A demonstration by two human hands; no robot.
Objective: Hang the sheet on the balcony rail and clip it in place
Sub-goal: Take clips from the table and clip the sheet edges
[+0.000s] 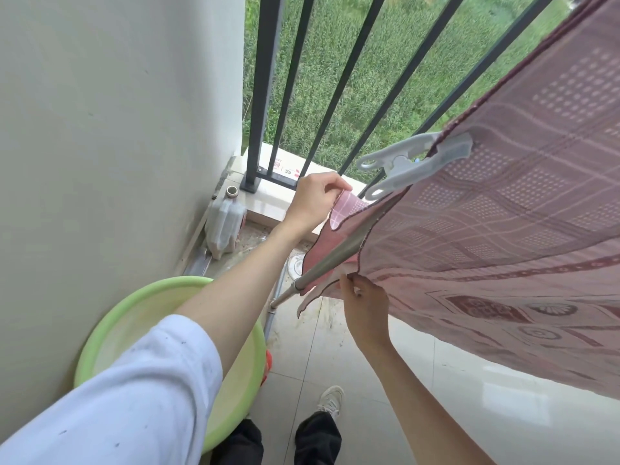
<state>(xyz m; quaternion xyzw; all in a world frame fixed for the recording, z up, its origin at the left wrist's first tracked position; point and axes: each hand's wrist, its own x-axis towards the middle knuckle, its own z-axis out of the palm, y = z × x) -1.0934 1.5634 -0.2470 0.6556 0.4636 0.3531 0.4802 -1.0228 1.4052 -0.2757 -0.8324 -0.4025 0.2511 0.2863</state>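
A pink patterned sheet (496, 236) hangs over a metal rail (330, 260) that runs from lower left to upper right. My left hand (313, 199) pinches the sheet's far corner on the railing side of the rail. My right hand (364, 305) pinches the sheet's near edge just below the rail's end. A large pale grey clip (412, 162) is clamped on the sheet's upper edge, to the right of my left hand. Neither hand touches the clip.
Black balcony bars (268, 88) stand behind the rail, with grass beyond. A white wall (110, 129) closes the left side. A light green basin (167, 330) sits on the tiled floor under my left arm. A plastic jug (224, 223) stands in the corner.
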